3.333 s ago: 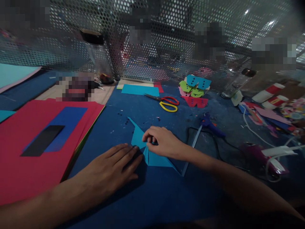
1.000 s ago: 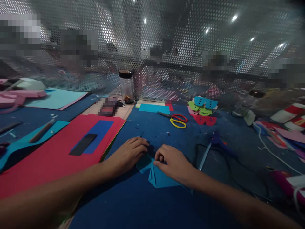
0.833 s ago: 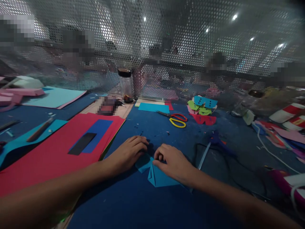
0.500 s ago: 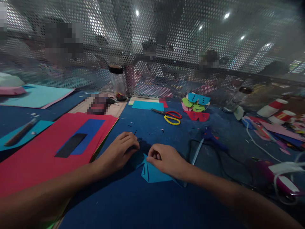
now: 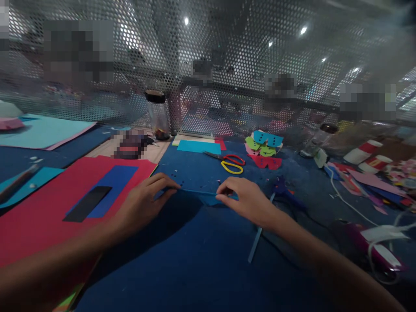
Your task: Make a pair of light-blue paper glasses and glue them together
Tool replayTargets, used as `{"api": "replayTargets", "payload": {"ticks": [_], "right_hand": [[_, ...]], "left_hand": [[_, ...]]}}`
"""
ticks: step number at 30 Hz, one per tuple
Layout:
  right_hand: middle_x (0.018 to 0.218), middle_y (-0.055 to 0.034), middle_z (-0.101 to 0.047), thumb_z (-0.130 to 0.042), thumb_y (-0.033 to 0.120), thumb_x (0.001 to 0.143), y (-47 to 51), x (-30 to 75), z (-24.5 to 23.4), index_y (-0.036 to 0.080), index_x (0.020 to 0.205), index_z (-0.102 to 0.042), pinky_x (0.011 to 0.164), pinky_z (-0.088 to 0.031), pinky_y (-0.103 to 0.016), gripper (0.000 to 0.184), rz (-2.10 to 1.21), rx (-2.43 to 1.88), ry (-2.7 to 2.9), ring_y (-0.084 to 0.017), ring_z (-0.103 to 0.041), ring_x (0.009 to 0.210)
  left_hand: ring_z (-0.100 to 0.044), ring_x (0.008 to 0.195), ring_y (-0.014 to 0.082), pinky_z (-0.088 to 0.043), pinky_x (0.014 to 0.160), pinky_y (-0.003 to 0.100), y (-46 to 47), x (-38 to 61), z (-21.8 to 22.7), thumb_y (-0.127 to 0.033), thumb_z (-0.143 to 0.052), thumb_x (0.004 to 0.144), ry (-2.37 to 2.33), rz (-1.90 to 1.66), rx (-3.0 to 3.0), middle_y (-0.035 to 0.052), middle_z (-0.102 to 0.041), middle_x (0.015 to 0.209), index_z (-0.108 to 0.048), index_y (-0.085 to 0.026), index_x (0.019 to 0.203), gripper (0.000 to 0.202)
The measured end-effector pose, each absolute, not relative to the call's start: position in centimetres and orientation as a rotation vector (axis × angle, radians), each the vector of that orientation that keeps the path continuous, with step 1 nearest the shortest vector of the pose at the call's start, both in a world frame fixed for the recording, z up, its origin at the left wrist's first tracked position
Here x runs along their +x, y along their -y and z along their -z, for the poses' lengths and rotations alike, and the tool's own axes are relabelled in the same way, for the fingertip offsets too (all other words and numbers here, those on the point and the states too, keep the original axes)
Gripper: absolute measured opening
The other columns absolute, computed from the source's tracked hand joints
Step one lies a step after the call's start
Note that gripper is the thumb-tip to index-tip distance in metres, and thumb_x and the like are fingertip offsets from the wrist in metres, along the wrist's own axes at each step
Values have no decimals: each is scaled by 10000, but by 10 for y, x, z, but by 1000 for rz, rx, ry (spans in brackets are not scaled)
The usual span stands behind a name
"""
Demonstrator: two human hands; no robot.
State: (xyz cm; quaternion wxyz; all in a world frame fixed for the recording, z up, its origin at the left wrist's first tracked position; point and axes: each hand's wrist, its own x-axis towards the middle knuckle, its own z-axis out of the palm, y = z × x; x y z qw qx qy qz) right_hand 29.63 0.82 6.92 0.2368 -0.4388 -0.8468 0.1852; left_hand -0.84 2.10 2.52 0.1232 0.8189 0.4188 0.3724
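Observation:
A piece of blue paper [image 5: 199, 193], seen nearly edge-on, is stretched between my hands above the table. My left hand [image 5: 146, 197] pinches its left end between thumb and fingers. The right end sits in the pinch of my right hand [image 5: 248, 199], which hides part of the sheet. Just beyond the paper lie scissors [image 5: 224, 158] with one red and one yellow handle. A dark blue glue gun [image 5: 287, 194] rests past my right hand, and a clear glue stick [image 5: 255, 246] shows under my right wrist.
Red sheets [image 5: 35, 216] at left carry a blue strip [image 5: 121, 180] and a black strip [image 5: 86, 206]. Cut paper shapes with dots [image 5: 269, 139] lie at the back, near a jar [image 5: 158, 115]. A purple tool [image 5: 383, 253] with a white cord is at right, before a perforated screen [image 5: 224, 91].
The blue paper has been lifted off the table and turned edge-on. My left hand, earlier apart from it, now grips one end; my right hand has moved slightly right and away from me.

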Motion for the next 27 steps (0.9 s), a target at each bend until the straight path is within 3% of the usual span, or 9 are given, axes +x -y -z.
{"api": "replayTargets", "payload": {"ticks": [4, 8, 12, 16, 20, 22, 27], "right_hand": [[1026, -45, -758, -711, 318, 955, -20, 312, -82, 225, 1003, -715, 871, -518, -340, 105, -514, -1212, 2001, -205, -701, 956], [932, -36, -713, -775, 480, 880, -34, 321, -79, 207, 1157, -628, 795, -538, -330, 415, -710, -1171, 1586, -195, -680, 860], [1046, -65, -708, -691, 599, 922, -37, 317, -71, 197, 1178, -617, 841, -537, -329, 483, -959, -1072, 1529, -180, -674, 888], [919, -15, -646, -665, 608, 938, -30, 310, -66, 201, 1028, -637, 750, -481, -288, 417, -935, -1122, 1590, -164, -594, 818], [715, 37, -459, -650, 622, 936, -29, 310, -64, 210, 796, -558, 596, -349, -268, 446, -869, -1222, 1565, -130, -415, 661], [701, 43, -419, -660, 608, 932, -30, 309, -62, 211, 768, -536, 587, -327, -266, 447, -899, -1217, 1545, -124, -388, 651], [721, 36, -481, -688, 606, 902, -30, 302, -55, 203, 805, -580, 619, -380, -270, 428, -1083, -1181, 1557, -131, -442, 666]], "left_hand": [[-675, 896, 215, -529, 788, 329, -26, -11, -42, -388, -627, 997, -1282, -1100, 2236, 34, -716, 974, -721, -236, 1027, 182], [-669, 749, 191, -536, 673, 308, -35, -6, -53, -475, -701, 917, -1307, -1020, 1902, 21, -710, 839, -708, -212, 997, 274], [-674, 695, 176, -565, 632, 301, -38, 12, -59, -473, -746, 862, -1179, -957, 1651, 11, -686, 774, -681, -189, 942, 303], [-646, 675, 162, -538, 610, 281, -37, 32, -59, -468, -765, 829, -1099, -862, 1574, 4, -659, 750, -668, -189, 893, 303], [-621, 719, 164, -492, 637, 270, -37, 43, -52, -438, -811, 764, -1032, -794, 1596, 21, -667, 778, -688, -183, 878, 306], [-604, 727, 161, -471, 652, 268, -37, 47, -51, -438, -810, 763, -983, -713, 1599, 19, -664, 783, -697, -184, 891, 306], [-473, 645, 134, -368, 581, 248, -35, 60, -60, -540, -724, 834, -913, -552, 1599, -12, -570, 731, -679, -189, 858, 354]]}}
